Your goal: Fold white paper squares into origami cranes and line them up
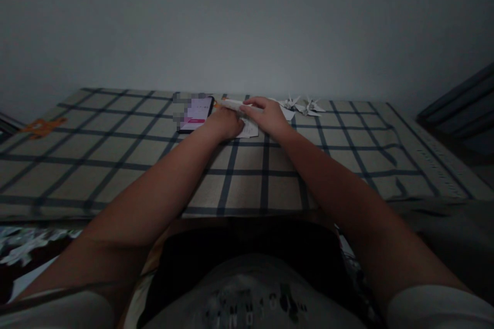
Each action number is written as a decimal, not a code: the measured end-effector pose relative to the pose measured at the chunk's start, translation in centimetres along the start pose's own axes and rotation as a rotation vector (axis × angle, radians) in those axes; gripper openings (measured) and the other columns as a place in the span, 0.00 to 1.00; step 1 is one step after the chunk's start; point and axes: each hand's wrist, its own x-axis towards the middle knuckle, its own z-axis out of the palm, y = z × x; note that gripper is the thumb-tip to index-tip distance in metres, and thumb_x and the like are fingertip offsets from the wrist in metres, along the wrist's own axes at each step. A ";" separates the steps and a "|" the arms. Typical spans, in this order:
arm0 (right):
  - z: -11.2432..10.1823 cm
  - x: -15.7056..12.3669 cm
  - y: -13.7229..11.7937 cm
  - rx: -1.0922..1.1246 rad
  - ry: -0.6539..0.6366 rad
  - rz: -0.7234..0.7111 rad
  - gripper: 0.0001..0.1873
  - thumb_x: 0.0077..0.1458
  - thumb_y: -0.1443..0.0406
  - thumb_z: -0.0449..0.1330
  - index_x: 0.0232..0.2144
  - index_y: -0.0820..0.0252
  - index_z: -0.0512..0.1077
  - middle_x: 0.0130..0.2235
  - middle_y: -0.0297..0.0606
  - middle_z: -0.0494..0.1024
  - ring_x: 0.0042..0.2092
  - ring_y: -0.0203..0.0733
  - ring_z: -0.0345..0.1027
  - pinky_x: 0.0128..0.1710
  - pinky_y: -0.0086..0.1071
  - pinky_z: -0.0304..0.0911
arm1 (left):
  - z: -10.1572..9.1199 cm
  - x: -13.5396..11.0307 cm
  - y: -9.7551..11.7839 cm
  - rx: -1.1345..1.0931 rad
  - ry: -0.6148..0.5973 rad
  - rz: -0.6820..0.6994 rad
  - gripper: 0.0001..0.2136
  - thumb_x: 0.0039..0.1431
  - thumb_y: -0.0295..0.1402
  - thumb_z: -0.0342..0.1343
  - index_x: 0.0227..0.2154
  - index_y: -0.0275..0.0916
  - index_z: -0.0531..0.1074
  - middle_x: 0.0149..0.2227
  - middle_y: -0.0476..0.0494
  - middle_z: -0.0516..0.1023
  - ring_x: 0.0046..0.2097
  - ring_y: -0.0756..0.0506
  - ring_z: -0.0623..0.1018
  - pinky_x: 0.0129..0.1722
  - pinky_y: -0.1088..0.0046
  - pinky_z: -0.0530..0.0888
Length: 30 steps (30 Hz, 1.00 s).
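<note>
White paper filled both hands at the far middle of a bed-like surface covered in a beige cloth crossed by dark blue check lines (pixel 116 149). The person's left hand (pixel 227 123) lay palm down with its fingers curled onto a small white sheet of paper (pixel 250 128), pressing it flat against the cloth. The right hand (pixel 268 115) rested just beside it, the two hands touching or nearly so, and its fingertips pinched a folded white strip of paper (pixel 231 105) that pointed left, tilted slightly above the sheet. Whether strip and sheet were one piece could not be told in the dim light.

Just left of the left hand lay a black smartphone with a lit white and pink screen (pixel 195 113), flat on the cloth, part of its display blurred. To the right of the right hand, near the far edge, stood two small white folded paper cranes (pixel 303 105), close together, with another pale scrap of paper (pixel 287 113) beside them. Well apart, at the far left of the cloth, lay an orange patch or scrap (pixel 42 126) whose nature was unclear.

Both bare forearms reached forward from the near edge, over a dark lap and a pale printed shirt (pixel 247 298). A plain grey wall (pixel 247 20) rose behind the bed.
</note>
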 end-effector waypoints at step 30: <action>-0.3 -0.7 -1.5 -0.300 -0.170 0.029 0.30 0.66 0.43 0.62 0.55 0.58 0.82 0.46 0.46 0.86 0.47 0.54 0.76 0.46 0.42 0.64 | 0.7 0.8 -0.4 -0.049 0.041 0.097 0.31 0.78 0.42 0.37 0.75 0.33 0.65 0.76 0.31 0.67 0.77 0.35 0.66 0.77 0.56 0.59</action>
